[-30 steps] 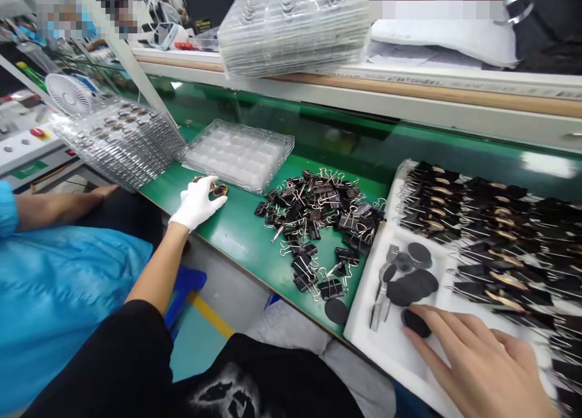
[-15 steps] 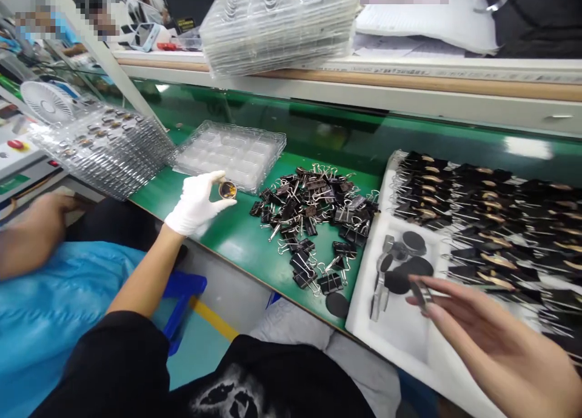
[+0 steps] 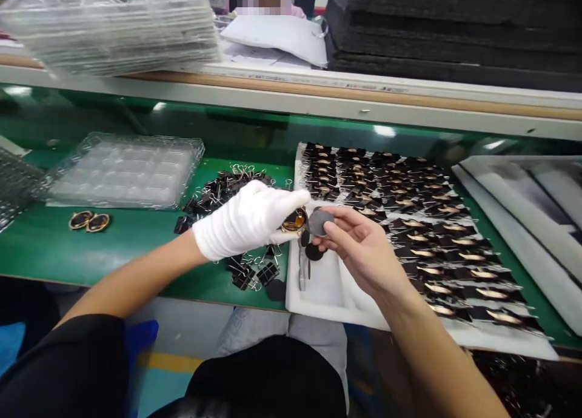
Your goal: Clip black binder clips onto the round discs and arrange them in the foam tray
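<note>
My left hand, in a white glove, is closed around the edge of a round gold-rimmed piece with a dark amber face. My bare right hand pinches a thin dark grey disc between thumb and fingers. Disc and piece are held side by side, very close; I cannot tell if they touch. Below them, more dark discs appear over the near-left part of a white foam tray. A heap of black binder clips is partly hidden behind the gloved hand.
Rows of binder clips with gold-edged pieces fill the foam tray. Two gold-rimmed pieces lie on the green table by a clear plastic tray. White foam sheets lie right; stacked clear trays stand on the shelf.
My hands have come together, bringing the gold-rimmed piece and the disc side by side over the foam tray's left edge. The view has turned to the right.
</note>
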`<state>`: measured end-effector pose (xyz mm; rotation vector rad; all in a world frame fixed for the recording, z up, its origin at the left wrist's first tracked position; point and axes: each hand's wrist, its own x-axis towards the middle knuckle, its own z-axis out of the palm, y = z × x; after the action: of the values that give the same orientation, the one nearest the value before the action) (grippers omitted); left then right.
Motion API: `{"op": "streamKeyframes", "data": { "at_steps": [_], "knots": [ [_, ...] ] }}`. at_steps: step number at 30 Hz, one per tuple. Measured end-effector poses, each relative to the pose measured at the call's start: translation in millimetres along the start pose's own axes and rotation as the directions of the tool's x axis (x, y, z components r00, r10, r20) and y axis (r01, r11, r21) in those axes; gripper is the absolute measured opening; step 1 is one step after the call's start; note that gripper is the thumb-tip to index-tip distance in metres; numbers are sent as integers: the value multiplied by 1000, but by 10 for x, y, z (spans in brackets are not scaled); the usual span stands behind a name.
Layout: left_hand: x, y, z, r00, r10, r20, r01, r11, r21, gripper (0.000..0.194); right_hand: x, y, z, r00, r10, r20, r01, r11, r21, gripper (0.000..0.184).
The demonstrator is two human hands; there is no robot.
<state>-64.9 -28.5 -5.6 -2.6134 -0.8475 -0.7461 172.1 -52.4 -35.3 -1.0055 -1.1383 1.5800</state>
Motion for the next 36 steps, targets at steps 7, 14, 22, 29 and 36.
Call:
{"op": "streamKeyframes", "data": {
  "at_steps": [7, 14, 22, 29, 36],
  "knots": [
    [236, 54, 148, 987, 149, -54, -154, 983, -100, 33, -7, 64, -47, 995, -92, -38, 87, 991, -101, 31],
    [157, -1, 212, 998, -15, 66, 39, 930, -365, 56, -14, 66, 18, 991, -129, -33, 121, 976, -183, 22],
    [53, -219, -21, 865, -183, 468, 365, 868, -335, 45, -14, 53, 105, 988, -150, -46, 138, 970, -201, 18],
    [-19, 66, 105, 567, -135, 813, 208, 978, 17, 65, -98, 90, 40, 971, -181, -154, 155, 974, -167, 17],
    [32, 153, 221, 425, -224, 877, 377, 925, 54, 48, -174, 201, -54, 972, -165, -169, 132, 972, -193, 21]
  ]
}}
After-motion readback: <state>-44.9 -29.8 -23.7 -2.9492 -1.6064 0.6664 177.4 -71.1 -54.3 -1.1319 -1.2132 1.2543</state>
